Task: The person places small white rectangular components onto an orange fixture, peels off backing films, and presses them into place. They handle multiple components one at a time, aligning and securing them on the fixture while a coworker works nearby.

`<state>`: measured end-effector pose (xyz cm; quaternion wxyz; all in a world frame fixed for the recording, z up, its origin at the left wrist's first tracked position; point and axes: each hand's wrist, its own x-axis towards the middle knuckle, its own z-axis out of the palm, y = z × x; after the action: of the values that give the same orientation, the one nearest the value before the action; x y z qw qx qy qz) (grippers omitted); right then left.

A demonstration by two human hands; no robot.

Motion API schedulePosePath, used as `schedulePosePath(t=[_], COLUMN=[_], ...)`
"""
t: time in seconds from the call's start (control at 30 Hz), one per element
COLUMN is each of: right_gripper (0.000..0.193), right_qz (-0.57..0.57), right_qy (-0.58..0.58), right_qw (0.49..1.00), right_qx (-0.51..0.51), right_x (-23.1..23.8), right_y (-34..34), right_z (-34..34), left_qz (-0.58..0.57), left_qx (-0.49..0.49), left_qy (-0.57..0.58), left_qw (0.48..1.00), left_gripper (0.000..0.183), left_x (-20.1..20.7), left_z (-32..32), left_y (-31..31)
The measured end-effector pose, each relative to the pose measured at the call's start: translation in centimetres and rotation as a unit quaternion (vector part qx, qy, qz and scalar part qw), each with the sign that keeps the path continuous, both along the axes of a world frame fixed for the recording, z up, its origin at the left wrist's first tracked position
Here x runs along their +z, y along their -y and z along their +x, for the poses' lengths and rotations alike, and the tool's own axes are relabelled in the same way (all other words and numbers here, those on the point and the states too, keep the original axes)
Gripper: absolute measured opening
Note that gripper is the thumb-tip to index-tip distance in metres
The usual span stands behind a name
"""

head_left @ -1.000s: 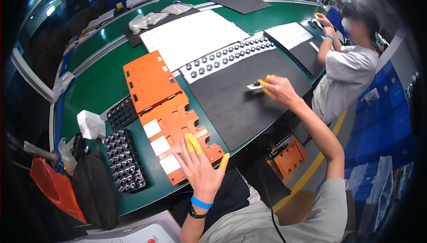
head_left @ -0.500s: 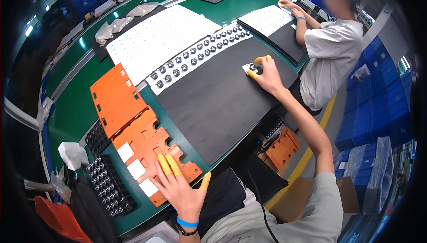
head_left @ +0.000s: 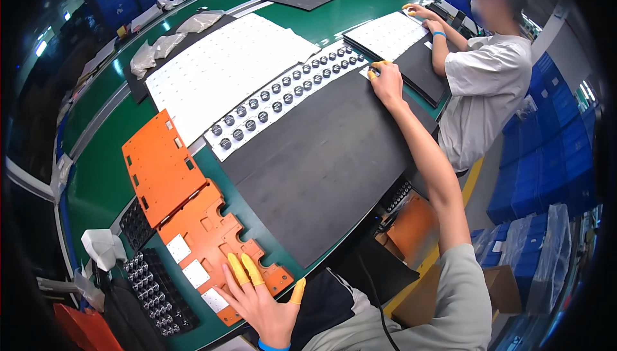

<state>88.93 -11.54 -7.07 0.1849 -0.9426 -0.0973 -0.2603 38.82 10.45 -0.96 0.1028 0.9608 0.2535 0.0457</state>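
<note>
At the far right end of the black mat point(head_left: 315, 158), my right hand point(head_left: 388, 86) pinches a small white square plate point(head_left: 366, 73) with a black round part on it, mostly covered by the fingers. It is beside two long rows of similar white plates with black round parts point(head_left: 277, 106). My left hand point(head_left: 268, 310) lies with fingers spread over the near end of an orange fixture plate point(head_left: 212, 213), next to white square plates point(head_left: 195, 274) set along it. Yellow finger covers are on several fingers of both hands.
A black tray point(head_left: 157, 293) of shiny round parts stands left of the fixture. White sheets point(head_left: 231, 62) lie behind the rows, with plastic bags point(head_left: 168, 45) beyond. A co-worker point(head_left: 485, 75) works at the right over another white sheet point(head_left: 387, 35). Blue crates point(head_left: 540, 158) are stacked on the right.
My right hand has moved farther away with the white plate, from over the mat to the end of the rows. My left hand stays spread on the orange fixture; the view has shifted slightly.
</note>
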Motion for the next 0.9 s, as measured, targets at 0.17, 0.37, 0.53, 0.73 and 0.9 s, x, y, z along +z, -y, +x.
schedulePosePath(t=[0.17,0.37,0.53,0.73,0.9], right_gripper=[0.03,0.034,0.046,0.038,0.035], right_qz=[0.026,0.034,0.014,0.038,0.005], right_qy=[-0.004,-0.02,0.083,0.12,0.103], right_qw=[0.999,0.998,0.996,0.962,0.93], right_qx=[-0.038,-0.055,-0.018,0.242,0.353], right_x=[-0.4,-0.2,-0.3,1.5,1.4], right_y=[-0.9,-0.8,-2.0,-9.3,-11.5], right_z=[0.7,1.2,0.2,-10.0,-15.5], left_qz=[0.02,-0.006,-0.016,-0.16,-0.078], left_qx=[-0.026,-0.035,-0.014,-0.042,0.137], left_qy=[0.024,0.036,0.014,0.11,0.233], left_qw=[0.999,0.999,1.0,0.98,0.96], left_gripper=[0.107,0.104,0.109,0.101,0.056], left_x=[1.8,1.6,-0.3,0.8,1.7], left_z=[0.5,0.5,0.0,-2.1,-3.3], left_y=[-0.1,-0.1,-0.3,-2.1,-6.5])
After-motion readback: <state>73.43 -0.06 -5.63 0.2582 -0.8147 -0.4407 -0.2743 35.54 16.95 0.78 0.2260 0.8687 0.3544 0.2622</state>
